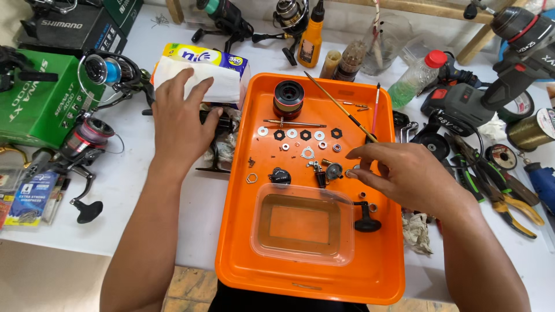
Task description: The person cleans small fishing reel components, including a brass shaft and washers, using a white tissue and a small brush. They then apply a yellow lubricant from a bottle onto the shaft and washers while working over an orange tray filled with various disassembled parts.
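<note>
Left hand (pixel 180 118) flat, open on tissue pack (pixel 202 72) | right hand (pixel 399 169) pinching small part over orange tray (pixel 243 242)

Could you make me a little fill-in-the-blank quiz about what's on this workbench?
1. The small washers and reel parts lie on a tray coloured ____.
2. The left hand rests by a pack of ____, left of the tray.
3. The right hand hovers over small parts near the tray's ____ edge.
4. The clear plastic container sits in the tray's ____ half, closest to the person.

Missing words: orange; tissues; right; near
</note>
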